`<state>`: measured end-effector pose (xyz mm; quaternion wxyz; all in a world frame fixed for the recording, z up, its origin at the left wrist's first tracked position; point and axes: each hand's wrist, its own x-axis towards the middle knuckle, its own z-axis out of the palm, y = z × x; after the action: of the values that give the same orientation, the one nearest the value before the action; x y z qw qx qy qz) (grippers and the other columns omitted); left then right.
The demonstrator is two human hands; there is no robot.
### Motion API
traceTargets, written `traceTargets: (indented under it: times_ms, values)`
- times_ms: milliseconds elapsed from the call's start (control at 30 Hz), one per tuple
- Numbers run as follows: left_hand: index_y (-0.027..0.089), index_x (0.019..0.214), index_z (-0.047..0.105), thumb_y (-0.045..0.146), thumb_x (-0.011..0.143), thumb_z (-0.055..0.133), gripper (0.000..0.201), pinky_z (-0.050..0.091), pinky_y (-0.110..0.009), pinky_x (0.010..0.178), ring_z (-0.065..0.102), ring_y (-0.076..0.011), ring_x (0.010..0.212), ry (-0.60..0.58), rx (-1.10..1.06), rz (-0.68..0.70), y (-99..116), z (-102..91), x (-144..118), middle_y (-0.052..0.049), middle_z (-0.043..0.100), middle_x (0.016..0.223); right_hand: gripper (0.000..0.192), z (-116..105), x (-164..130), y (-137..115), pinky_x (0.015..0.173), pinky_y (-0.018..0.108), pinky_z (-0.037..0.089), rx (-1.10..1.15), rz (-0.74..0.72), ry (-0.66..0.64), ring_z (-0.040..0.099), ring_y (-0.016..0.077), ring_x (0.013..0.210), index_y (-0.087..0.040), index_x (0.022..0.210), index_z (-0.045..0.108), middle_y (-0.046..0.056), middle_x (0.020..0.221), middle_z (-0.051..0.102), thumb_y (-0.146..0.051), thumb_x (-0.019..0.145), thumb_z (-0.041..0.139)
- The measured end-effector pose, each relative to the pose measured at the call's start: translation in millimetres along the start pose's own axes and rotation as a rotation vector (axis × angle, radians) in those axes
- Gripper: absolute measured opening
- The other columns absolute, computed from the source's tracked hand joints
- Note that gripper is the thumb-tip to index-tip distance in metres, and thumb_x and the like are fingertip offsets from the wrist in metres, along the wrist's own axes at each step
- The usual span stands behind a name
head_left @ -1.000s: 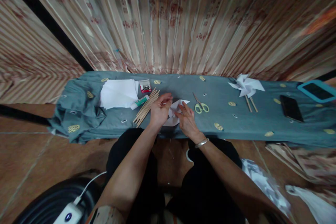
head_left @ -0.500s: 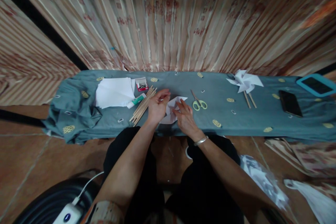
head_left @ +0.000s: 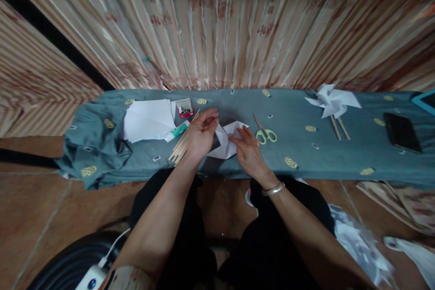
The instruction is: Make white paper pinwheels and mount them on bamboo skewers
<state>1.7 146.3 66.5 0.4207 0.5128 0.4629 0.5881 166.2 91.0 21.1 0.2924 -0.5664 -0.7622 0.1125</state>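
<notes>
A white cut and folded piece of paper (head_left: 227,148) stands between my hands near the bench's front edge, its flaps curling up. My left hand (head_left: 201,135) is closed at its left side, thumb and curled fingers together at a raised paper flap; the fingertips are partly hidden. On the right, my right hand (head_left: 250,149) pinches the paper near its middle with thumb and fingers. Scissors with pale green handles (head_left: 265,135) lie just right of that hand. Thin wooden sticks (head_left: 180,148) lie beside and partly behind my left hand.
Left of the sticks are a glue stick (head_left: 177,131), a small red box of metal pins (head_left: 185,108) and a stack of white paper (head_left: 147,120). To the right lie white paper pinwheels (head_left: 332,101) on sticks and a black phone (head_left: 403,132). A curtain (head_left: 210,31) hangs behind the cloth-covered bench.
The view has shifted, so things at the right appear further right. My right hand has moved slightly away from my left, and the paper between them looks more spread.
</notes>
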Motion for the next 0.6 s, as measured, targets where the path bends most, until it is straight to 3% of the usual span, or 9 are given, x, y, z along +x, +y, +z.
traceTargets:
  times_ms: [133,233,333,433,500,600]
  values:
    - [0.023,0.117,0.061,0.021,0.07,0.071,0.049,0.045,-0.036,0.099,0.058,-0.0225,0.117,0.13,-0.01,-0.026,-1.9,-0.3,-2.3,-0.007,0.064,0.124,0.044,-5.5,-0.3,3.6,0.108,0.056,0.033,0.069,0.034,0.069,0.03,0.0282,0.141,-0.02,0.117,0.066,0.012,0.141,0.05,-0.009,0.085,0.038]
    - [0.022,0.125,0.056,0.024,0.067,0.076,0.061,0.041,-0.038,0.104,0.053,-0.0254,0.125,0.145,-0.055,-0.161,1.7,-0.3,-6.7,-0.011,0.061,0.129,0.042,-11.4,-0.1,5.8,0.109,0.055,0.034,0.102,0.033,0.128,0.033,0.0281,0.14,-0.019,0.117,0.066,0.012,0.14,0.052,-0.011,0.086,0.039]
    - [0.017,0.117,0.062,0.028,0.063,0.08,0.058,0.047,-0.041,0.096,0.063,-0.0291,0.109,-0.069,-0.109,-0.353,11.3,0.9,-12.8,-0.012,0.071,0.108,0.04,-17.4,-0.9,4.5,0.108,0.054,0.035,0.115,0.009,0.162,0.034,0.0271,0.14,-0.022,0.117,0.065,0.009,0.141,0.051,-0.012,0.088,0.039]
    - [0.014,0.102,0.069,0.029,0.057,0.083,0.05,0.052,-0.041,0.086,0.069,-0.029,0.092,-0.331,-0.176,-0.438,20.4,2.4,-18.1,-0.01,0.074,0.092,0.039,-22.6,-3.6,-2.4,0.108,0.055,0.033,0.074,-0.038,0.172,0.031,0.0273,0.142,-0.022,0.12,0.063,0.009,0.145,0.047,-0.013,0.09,0.039]
    - [0.013,0.093,0.072,0.028,0.052,0.085,0.046,0.052,-0.039,0.083,0.069,-0.0274,0.087,-0.397,-0.185,-0.445,22.6,2.8,-20.1,-0.009,0.075,0.09,0.04,-25.8,-6.0,-8.6,0.109,0.055,0.032,0.034,-0.09,0.164,0.028,0.0272,0.143,-0.021,0.122,0.061,0.011,0.147,0.044,-0.011,0.09,0.038]
    - [0.012,0.086,0.073,0.026,0.048,0.086,0.042,0.052,-0.036,0.081,0.069,-0.0245,0.082,-0.4,-0.153,-0.44,19.3,2.5,-20.5,-0.008,0.075,0.087,0.041,-29.3,-8.9,-16.3,0.109,0.056,0.031,-0.001,-0.14,0.144,0.025,0.0273,0.144,-0.02,0.124,0.06,0.013,0.148,0.042,-0.009,0.091,0.037]
